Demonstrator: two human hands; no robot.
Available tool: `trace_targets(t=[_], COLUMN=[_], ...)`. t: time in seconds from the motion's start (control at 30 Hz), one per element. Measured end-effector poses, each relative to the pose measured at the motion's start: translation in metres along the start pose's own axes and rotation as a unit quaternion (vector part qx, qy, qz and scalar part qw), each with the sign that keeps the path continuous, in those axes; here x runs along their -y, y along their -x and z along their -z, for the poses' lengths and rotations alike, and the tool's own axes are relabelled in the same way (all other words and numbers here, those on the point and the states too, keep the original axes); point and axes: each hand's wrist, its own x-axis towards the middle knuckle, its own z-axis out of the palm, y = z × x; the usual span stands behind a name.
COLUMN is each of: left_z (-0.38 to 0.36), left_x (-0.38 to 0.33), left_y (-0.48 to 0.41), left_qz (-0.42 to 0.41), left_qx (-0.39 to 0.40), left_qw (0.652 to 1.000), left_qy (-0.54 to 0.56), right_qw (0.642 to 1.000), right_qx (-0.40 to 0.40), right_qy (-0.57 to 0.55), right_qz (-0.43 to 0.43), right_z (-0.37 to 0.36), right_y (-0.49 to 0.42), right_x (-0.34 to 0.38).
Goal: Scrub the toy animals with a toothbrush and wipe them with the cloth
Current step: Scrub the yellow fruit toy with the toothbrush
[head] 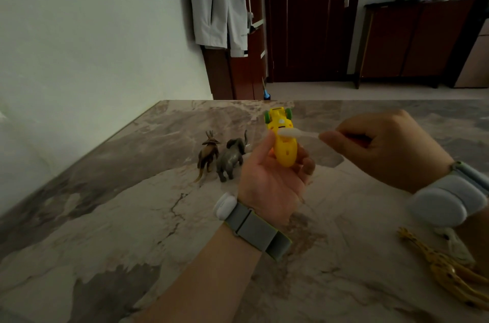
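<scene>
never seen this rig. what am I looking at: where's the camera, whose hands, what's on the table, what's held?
There is no machine here: a person works with two bare hands, with grey bands on both wrists. The single picture comes from a wide-angle camera worn on the person's head, looking forward and down, so the arms enter from the bottom.

The left hand holds a yellow toy with green wheels. The right hand pinches a white toothbrush, whose head lies across the toy.

On the marble table a horned animal and an elephant stand side by side. A giraffe lies at the lower right.
</scene>
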Motion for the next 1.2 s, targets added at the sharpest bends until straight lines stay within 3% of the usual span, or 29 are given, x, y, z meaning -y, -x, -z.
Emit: trace_targets(t=[0.13, 0.3, 0.47, 0.77, 0.97, 1.07, 1.2], left_z=[0.0020, 0.0014, 0.0022, -0.0008, -0.0029, -0.0039, -0.0022], left_x=[-0.0008, -0.0002, -0.0020, -0.0013, -0.0008, 0.0006, 0.0044], left_y=[-0.0008, -0.0008, -0.0012, 0.0009, 0.0008, 0.0006, -0.0036], left_qz=[-0.001, 0.003, 0.013, 0.015, 0.001, 0.001, -0.070], left_qx=[0.012, 0.008, 0.016, -0.003, -0.006, -0.006, -0.020], left_qw=[0.999, 0.999, 0.999, 1.000, 1.000, 1.000, 0.994], left_qy=[0.034, 0.036, 0.031, 0.027, -0.018, -0.028, -0.079], right_qw=[0.998, 1.000, 0.997, 0.997, 0.998, 0.993, 0.990], right_qx=[0.047, -0.008, 0.059, -0.065, -0.050, -0.087, -0.111], right_qy=[-0.012, -0.009, 0.008, 0.031, 0.028, 0.041, 0.033], right_qz=[0.040, 0.017, 0.050, -0.021, -0.010, -0.070, -0.085], right_z=[-0.0036, -0.0013, -0.0060, -0.0031, -0.0077, -0.0076, -0.0036], right_y=[0.0020, -0.0006, 0.0030, 0.0000, 0.0008, 0.0006, -0.0001], right_x=[-0.0002, -0.0013, 0.0007, 0.0000, 0.0015, -0.0028, -0.0016])
